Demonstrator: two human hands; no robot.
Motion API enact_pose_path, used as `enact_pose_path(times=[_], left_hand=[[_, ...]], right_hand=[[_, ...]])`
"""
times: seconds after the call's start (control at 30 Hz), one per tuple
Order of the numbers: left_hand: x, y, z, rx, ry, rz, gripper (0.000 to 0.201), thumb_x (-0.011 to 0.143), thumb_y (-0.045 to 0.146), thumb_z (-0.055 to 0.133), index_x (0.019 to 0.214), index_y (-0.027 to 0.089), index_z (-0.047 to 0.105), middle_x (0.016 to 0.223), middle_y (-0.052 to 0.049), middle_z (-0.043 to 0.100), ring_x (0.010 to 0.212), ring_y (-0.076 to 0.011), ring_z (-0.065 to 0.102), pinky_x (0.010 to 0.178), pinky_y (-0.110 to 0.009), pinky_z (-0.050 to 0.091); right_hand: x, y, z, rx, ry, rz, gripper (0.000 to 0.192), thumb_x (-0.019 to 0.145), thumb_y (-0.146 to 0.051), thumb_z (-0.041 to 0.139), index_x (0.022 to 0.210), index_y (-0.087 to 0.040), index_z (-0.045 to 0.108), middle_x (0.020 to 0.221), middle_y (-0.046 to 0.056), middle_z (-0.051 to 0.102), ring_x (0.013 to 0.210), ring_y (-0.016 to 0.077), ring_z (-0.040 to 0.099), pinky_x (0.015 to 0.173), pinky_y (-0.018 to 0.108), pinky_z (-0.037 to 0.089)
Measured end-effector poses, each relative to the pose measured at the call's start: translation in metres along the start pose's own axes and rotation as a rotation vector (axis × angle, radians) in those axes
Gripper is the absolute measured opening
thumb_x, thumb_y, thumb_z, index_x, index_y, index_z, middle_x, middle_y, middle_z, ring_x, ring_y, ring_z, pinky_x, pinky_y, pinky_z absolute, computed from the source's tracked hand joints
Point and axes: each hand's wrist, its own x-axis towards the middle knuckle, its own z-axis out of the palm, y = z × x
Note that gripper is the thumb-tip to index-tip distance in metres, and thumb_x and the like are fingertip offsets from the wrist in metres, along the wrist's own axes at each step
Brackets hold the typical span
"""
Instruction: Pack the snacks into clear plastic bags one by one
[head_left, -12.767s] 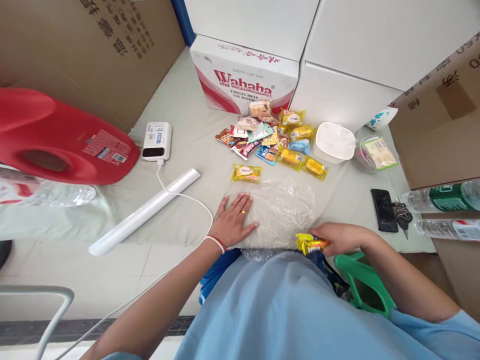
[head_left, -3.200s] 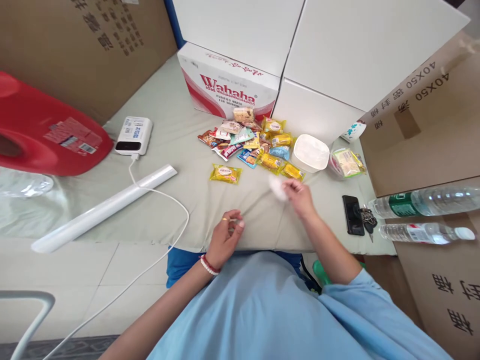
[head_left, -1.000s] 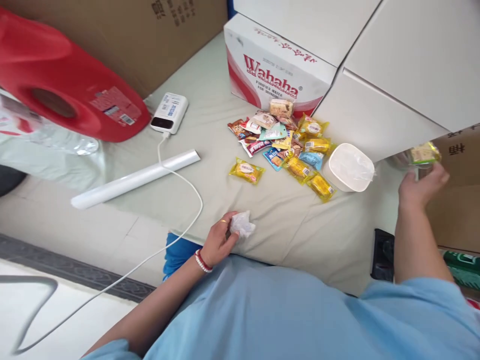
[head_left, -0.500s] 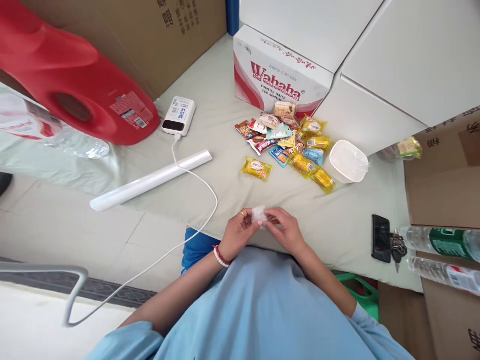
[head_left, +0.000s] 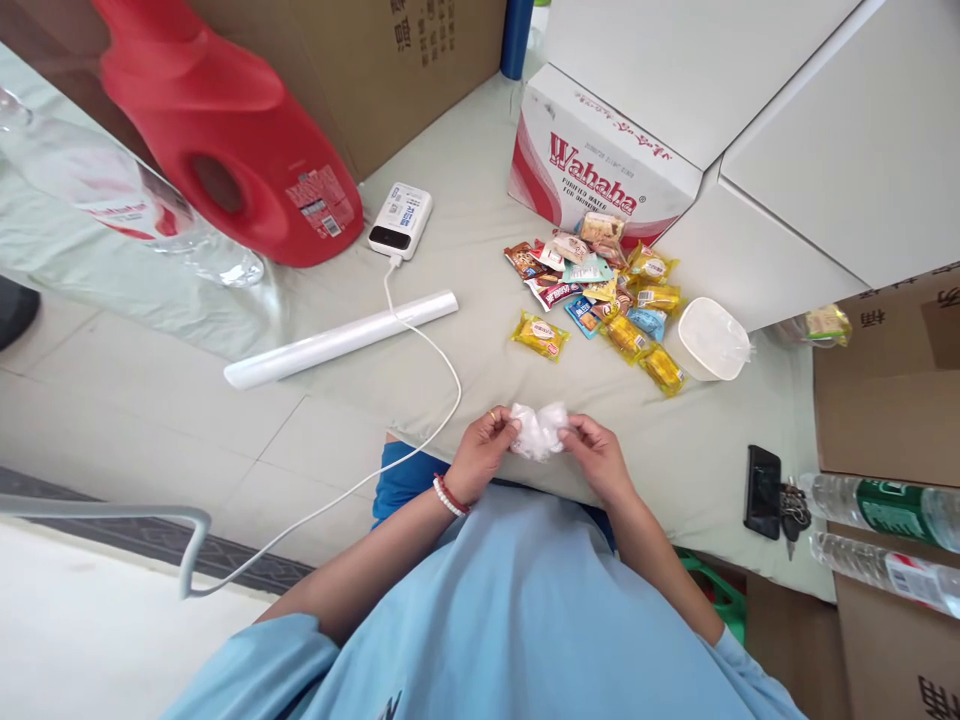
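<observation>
A crumpled, see-through white plastic bag or film (head_left: pixel 538 431) is stretched between my hands, just above the near edge of the cloth-covered surface. My left hand (head_left: pixel 484 448) pinches its left side between thumb and fingers. On the opposite side, my right hand (head_left: pixel 600 456) pinches it in the same way. Beyond them lies a single yellow-wrapped snack (head_left: pixel 540 335), apart from a pile of assorted packaged snacks (head_left: pixel 592 285). To the right of that pile stands a white bowl (head_left: pixel 712 338) with clear film on it.
A white plastic roll (head_left: pixel 341 340) lies at left, crossed by a white cable (head_left: pixel 442 362) from a power bank (head_left: pixel 400 220). Behind stand a red jug (head_left: pixel 240 150) and a Wahaha carton (head_left: pixel 600 165). A phone (head_left: pixel 763 490), keys (head_left: pixel 793 512) and water bottles (head_left: pixel 885 508) lie right.
My hands have moved apart, and the small plastic bundle between them has spread wider. The view has shifted slightly, so most of the scene appears farther right.
</observation>
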Motion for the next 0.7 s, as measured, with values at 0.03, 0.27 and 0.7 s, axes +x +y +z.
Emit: enact_pose_path(times=[0.03, 0.27, 0.7], left_hand=[[0.001, 0.0, -0.002, -0.012, 0.021, -0.002, 0.042, 0.08, 0.058, 0.076, 0.081, 0.018, 0.063, 0.068, 0.003, 0.06, 0.062, -0.0111, 0.053, 0.062, -0.025, 0.045], [0.0, -0.005, -0.018, -0.039, 0.104, -0.036, 0.045, 0.075, 0.059, 0.081, 0.086, 0.018, 0.065, 0.069, 0.003, 0.061, 0.061, -0.0102, 0.052, 0.058, -0.023, 0.042], [-0.015, 0.003, -0.002, -0.222, 0.037, -0.093, 0.051, 0.06, 0.028, 0.095, 0.101, 0.019, 0.066, 0.101, -0.003, 0.07, 0.09, -0.0166, 0.066, 0.084, -0.03, 0.052]], right_hand=[[0.001, 0.003, -0.005, 0.061, 0.06, 0.028, 0.03, 0.083, -0.051, 0.075, 0.097, -0.024, 0.072, 0.082, 0.001, 0.069, 0.071, 0.016, 0.061, 0.069, 0.03, 0.054], [0.017, -0.023, -0.104, -0.141, 0.659, -0.138, 0.04, 0.081, -0.056, 0.073, 0.095, -0.019, 0.067, 0.071, -0.003, 0.059, 0.06, 0.0132, 0.05, 0.058, 0.027, 0.045], [0.095, -0.068, -0.22, -1.066, 0.789, -0.248, 0.053, 0.089, -0.034, 0.065, 0.135, -0.01, 0.058, 0.136, 0.024, 0.053, 0.13, 0.0355, 0.048, 0.112, 0.057, 0.037]])
